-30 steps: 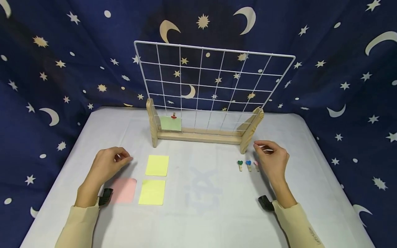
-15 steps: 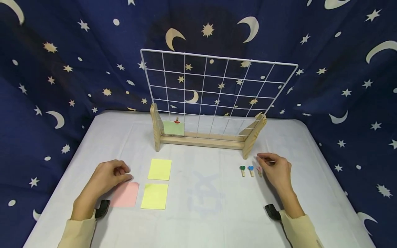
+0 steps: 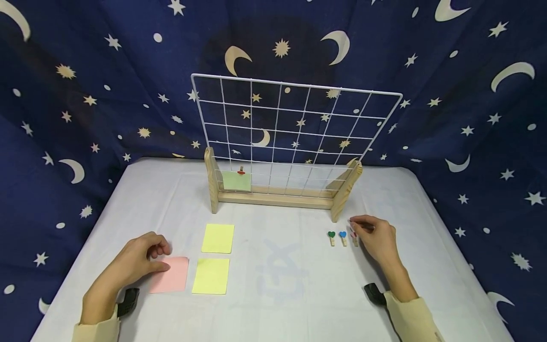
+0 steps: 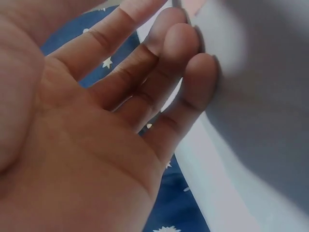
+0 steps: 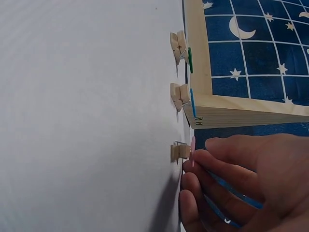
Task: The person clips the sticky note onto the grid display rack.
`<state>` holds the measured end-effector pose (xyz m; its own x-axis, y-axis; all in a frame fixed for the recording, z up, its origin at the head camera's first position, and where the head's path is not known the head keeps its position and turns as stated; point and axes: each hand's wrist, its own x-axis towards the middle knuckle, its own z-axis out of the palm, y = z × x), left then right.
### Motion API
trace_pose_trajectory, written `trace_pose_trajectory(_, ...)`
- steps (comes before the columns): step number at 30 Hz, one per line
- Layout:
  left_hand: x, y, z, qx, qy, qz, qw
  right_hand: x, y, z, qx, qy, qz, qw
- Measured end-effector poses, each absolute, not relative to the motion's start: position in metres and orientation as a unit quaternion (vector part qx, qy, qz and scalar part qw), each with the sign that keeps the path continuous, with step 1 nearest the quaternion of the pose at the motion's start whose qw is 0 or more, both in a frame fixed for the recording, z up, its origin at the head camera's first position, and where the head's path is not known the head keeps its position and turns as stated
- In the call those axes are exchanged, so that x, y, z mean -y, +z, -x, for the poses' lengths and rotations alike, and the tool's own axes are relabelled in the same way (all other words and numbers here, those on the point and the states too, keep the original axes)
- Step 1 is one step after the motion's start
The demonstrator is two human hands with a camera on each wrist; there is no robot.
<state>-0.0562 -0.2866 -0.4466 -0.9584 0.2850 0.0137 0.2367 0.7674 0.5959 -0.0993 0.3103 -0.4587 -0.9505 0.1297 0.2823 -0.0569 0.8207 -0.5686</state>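
My left hand (image 3: 134,259) is low over the left part of a pink sticky note (image 3: 176,275), thumb overlapping it and fingers loosely bent with nothing in them. The left wrist view shows the palm and fingertips close to the white cloth. On the right, my right hand (image 3: 378,237) is beside a small wooden clothespin with a pink heart (image 5: 181,151). Its thumb and index fingertips are right at the heart, loosely bent. Two more clothespins, one with a blue heart (image 3: 343,235) and one with a green heart (image 3: 331,235), lie in line with it.
Two yellow sticky notes (image 3: 218,238) lie right of the pink one. Behind stands a white wire grid (image 3: 278,109) on a wooden base (image 3: 273,201). A green note (image 3: 236,182) hangs at its lower left from a red clothespin (image 3: 241,172). A starry curtain (image 3: 448,118) surrounds the table.
My left hand has come down toward me onto the pink note's area. My right hand has stayed near the pink clothespin. The head view has tilted slightly.
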Motion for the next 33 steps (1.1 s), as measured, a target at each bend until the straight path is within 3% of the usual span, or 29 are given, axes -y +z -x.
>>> trace_pose_trajectory(22,0.298,-0.449,0.054,-0.934,0.327,-0.132,0.064,-0.32,-0.455,0.102,0.947,0.286,-0.002,0.146)
trace_pose_trajectory(33,0.304,-0.447,0.054,-0.935,0.329,-0.117,0.06,-0.324,-0.452,0.103,0.955,0.282,-0.004,0.088)
